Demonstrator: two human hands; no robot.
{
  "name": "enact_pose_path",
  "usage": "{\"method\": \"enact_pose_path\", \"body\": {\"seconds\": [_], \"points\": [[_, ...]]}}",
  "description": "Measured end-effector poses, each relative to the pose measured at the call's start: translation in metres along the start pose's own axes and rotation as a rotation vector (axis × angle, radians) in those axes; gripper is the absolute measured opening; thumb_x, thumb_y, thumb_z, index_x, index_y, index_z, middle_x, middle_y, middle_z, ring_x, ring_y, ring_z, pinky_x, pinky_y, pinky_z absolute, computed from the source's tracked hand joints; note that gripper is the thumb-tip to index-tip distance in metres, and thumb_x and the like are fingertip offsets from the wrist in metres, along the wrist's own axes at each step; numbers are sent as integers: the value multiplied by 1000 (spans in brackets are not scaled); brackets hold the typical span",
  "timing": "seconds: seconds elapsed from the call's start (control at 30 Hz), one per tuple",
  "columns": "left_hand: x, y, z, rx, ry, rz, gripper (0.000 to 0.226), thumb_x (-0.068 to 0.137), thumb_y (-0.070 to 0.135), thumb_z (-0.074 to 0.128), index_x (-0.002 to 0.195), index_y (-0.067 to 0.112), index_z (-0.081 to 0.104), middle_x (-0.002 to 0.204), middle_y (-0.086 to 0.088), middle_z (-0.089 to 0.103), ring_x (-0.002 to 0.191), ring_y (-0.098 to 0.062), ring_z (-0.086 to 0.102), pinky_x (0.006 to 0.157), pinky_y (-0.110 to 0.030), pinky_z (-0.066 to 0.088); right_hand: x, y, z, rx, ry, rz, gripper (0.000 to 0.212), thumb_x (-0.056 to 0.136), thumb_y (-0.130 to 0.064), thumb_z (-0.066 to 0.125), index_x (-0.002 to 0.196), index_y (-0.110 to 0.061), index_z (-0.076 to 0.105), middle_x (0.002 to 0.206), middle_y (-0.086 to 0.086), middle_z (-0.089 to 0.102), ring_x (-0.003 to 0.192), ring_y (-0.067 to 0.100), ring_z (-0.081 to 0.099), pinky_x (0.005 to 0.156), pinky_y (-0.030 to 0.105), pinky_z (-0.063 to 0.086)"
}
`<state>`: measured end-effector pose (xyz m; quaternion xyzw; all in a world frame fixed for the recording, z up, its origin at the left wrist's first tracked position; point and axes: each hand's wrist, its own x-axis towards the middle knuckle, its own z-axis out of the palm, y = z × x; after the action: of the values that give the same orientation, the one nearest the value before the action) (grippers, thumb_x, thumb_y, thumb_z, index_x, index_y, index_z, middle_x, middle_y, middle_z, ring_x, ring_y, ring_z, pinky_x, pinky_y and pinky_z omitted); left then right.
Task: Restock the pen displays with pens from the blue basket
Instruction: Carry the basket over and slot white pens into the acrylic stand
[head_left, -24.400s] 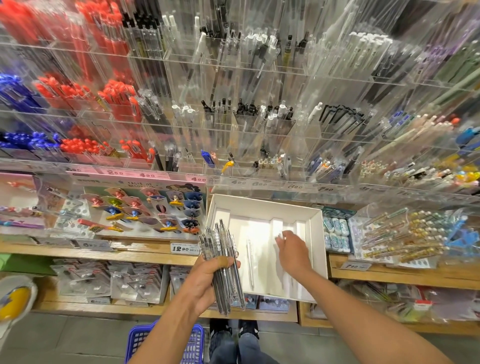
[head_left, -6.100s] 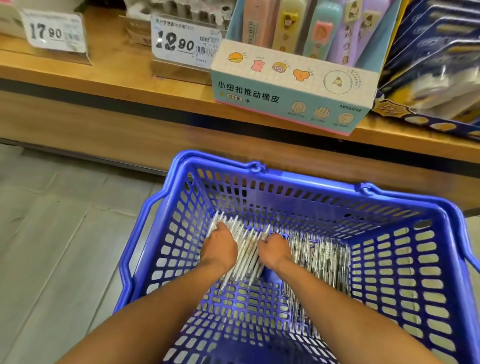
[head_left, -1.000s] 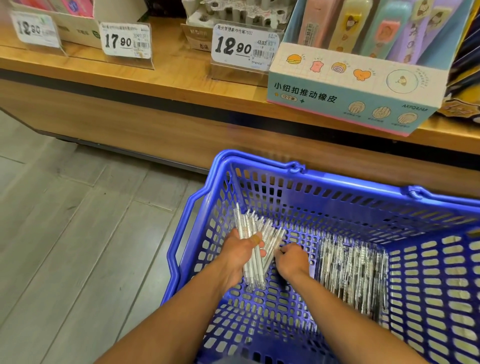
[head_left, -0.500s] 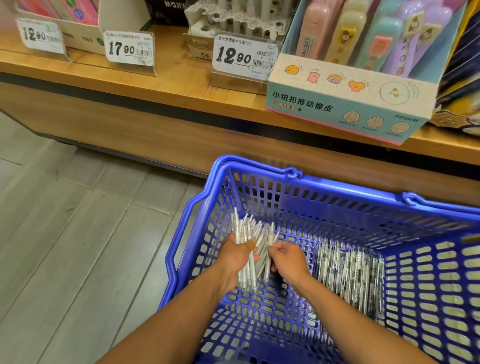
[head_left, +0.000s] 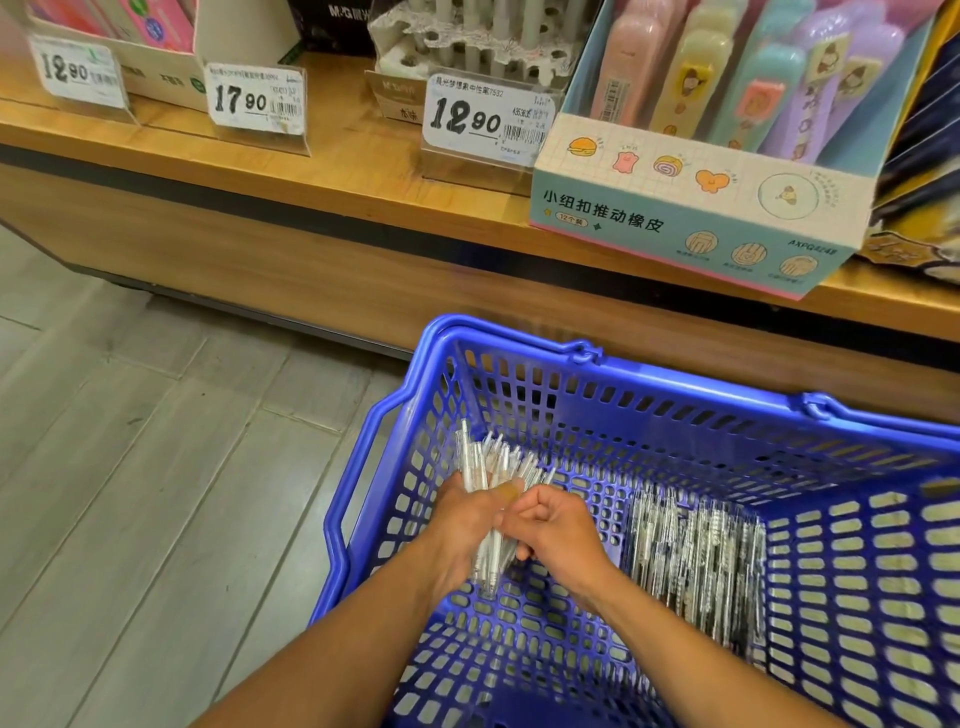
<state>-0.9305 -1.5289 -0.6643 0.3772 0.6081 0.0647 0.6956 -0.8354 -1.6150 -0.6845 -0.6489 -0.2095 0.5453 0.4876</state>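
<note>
A blue plastic basket (head_left: 395, 415) stands on the floor below me. Inside it, my left hand (head_left: 462, 519) grips a bundle of clear pens (head_left: 488, 462), whose tips fan out above my fist and whose ends stick out below it. My right hand (head_left: 558, 525) is curled against the right side of the same bundle, fingers closed on the pens. More clear pens (head_left: 696, 561) lie in a row on the basket's floor to the right. The pen displays are out of view.
A low wooden shelf (head_left: 332, 171) runs across the top, with price tags (head_left: 470, 119) and a pastel box of erasers (head_left: 691, 208) on it. Grey floor planks (head_left: 156, 467) lie to the left of the basket.
Both hands have drawn closer together round the bundle and lifted it slightly. The view has dropped nearer to the basket.
</note>
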Motion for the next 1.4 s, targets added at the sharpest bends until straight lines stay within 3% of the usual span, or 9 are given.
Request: {"method": "enact_pose_path", "body": {"seconds": [0.2,0.37,0.6,0.73,0.83,1.13,1.23,1.3,1.4], "points": [[1,0,-2,42,64,-32,70,89,34,71,147,11,38,135,-13,58,122,-32,59,106,-48,46,8,1,-15,29,-43,93,29,76,-33,77,84,-6,71,72,7,71,52,13,59,49,21,45],[-1,1,0,80,67,-20,68,93,32,66,149,10,35,150,-15,45,135,-33,47,114,-48,37,24,35,-22,-199,225,284,15,94,-21,64,84,-10,68,75,9,71,57,19,66,54,28,53],[1,0,1,76,49,-72,71,92,28,65,151,12,28,146,-12,47,131,-26,51,109,-41,42,46,40,-3,-475,343,397,42,94,-30,58,57,-11,56,61,13,65,51,21,53,54,28,47],[-7,6,-1,83,66,-90,45,93,19,66,128,16,37,74,1,65,48,3,65,42,-15,50,51,29,9,-543,384,499,30,92,-30,56,72,-8,57,75,7,61,63,21,56,50,23,38],[-15,12,2,142,66,-64,64,93,14,65,145,10,29,75,-1,57,35,5,57,31,-13,40,51,27,16,-634,358,489,26,93,-31,57,79,-9,59,79,6,62,69,21,58,53,24,39],[-21,16,2,132,76,-65,87,90,23,68,157,11,14,103,-2,63,60,6,45,41,-11,39,44,20,21,-790,436,467,31,92,-36,57,98,-7,67,98,10,69,87,27,66,69,32,53],[-20,16,4,110,61,-67,87,90,21,69,157,11,14,119,-10,64,67,2,50,75,-22,43,47,17,21,-732,424,511,27,87,-36,64,91,-9,67,89,6,69,81,25,65,68,32,54],[-20,17,5,97,56,-69,87,90,20,69,157,9,14,94,-2,59,67,2,45,98,-35,41,49,18,23,-688,431,516,23,86,-33,67,84,-10,65,79,4,66,70,21,63,59,28,49],[-17,16,5,80,56,-79,87,91,19,69,157,9,14,93,0,58,65,2,40,103,-37,36,52,21,25,-636,424,517,21,86,-28,68,76,-10,64,67,1,61,57,14,56,49,23,41]]}}
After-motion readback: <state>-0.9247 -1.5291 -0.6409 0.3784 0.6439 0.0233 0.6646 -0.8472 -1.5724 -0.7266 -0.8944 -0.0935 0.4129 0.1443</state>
